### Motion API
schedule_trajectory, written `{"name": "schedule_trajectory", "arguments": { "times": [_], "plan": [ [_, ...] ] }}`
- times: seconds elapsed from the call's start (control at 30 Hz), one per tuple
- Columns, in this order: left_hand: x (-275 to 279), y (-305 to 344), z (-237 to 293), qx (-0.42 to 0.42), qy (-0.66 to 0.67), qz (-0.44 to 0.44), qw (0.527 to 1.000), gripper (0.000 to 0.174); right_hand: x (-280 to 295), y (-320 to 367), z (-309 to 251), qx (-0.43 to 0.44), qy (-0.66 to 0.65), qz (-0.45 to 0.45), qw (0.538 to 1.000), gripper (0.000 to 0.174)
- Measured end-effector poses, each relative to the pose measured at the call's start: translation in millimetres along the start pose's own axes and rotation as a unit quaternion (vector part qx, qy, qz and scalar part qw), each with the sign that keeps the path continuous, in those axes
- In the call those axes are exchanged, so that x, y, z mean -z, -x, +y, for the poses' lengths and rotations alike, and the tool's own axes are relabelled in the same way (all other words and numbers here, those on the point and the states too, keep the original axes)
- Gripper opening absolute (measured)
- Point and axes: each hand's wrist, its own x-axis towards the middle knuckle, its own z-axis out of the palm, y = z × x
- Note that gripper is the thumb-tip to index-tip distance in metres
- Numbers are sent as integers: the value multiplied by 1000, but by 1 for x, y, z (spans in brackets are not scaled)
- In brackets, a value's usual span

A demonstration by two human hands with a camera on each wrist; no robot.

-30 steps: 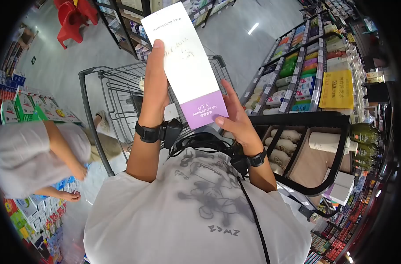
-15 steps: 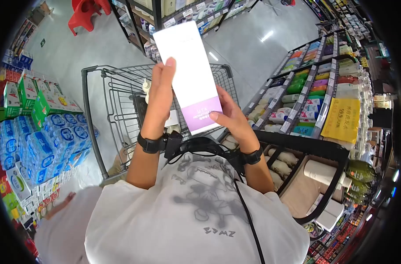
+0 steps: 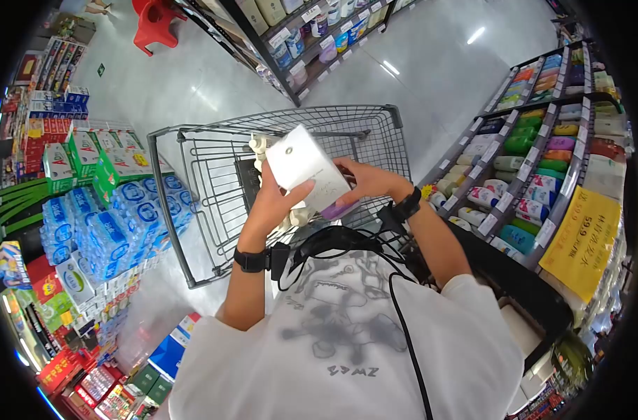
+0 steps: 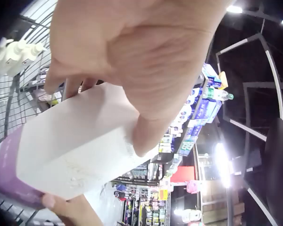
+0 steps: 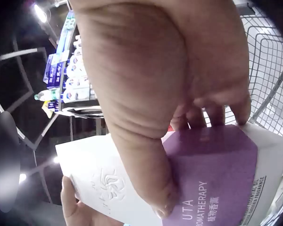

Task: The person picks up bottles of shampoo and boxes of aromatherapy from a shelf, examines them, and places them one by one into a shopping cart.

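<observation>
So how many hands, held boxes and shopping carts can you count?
Hands: 2 (left hand, right hand)
White and purple aromatherapy box, held by both hands: 1
Wire shopping cart: 1
Total: 4

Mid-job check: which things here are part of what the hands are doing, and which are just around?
In hand: white-and-purple box, held by left hand and right hand.

Just around: shopping cart below, pump bottles in it, water bottle packs, shelf bottles, red stool.
</observation>
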Motion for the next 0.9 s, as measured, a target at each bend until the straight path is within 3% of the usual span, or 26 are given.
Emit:
{"name": "schedule_trajectory", "arguments": {
  "times": [0.13, 0.2, 0.37, 0.43, 0.53, 0.63, 0.77, 0.8, 0.9],
  "plan": [
    [-7, -10, -23, -21, 50, 114, 992, 91, 43, -34, 20, -20, 65, -87, 994, 97],
    [-3, -20, -31, -25, -17, 115, 993, 89, 59, -47, 17, -48, 104, -113, 987, 101],
    [15, -47, -36, 3, -302, 69, 951, 89, 84, -103, 77, 33, 103, -159, 981, 97],
    [7, -58, -55, 19, -346, 111, 932, 94, 85, -118, 93, 53, 96, -164, 980, 91],
    [-9, -77, -94, 9, -382, 185, 905, 94, 69, -148, 143, -30, 106, -71, 991, 74],
    [-19, -91, -128, 88, -381, 243, 888, 95, 53, -156, 165, -86, 158, 62, 982, 64],
    [-4, -118, -176, 140, -364, 235, 890, 99, 49, -149, 165, -47, 134, 20, 990, 65],
    [-1, -126, -185, 166, -364, 231, 887, 99, 45, -156, 181, -72, 111, 29, 991, 70],
    [3, -141, -215, 224, -371, 233, 871, 101, 53, -132, 145, -113, -13, -12, 993, 79]
  ]
}}
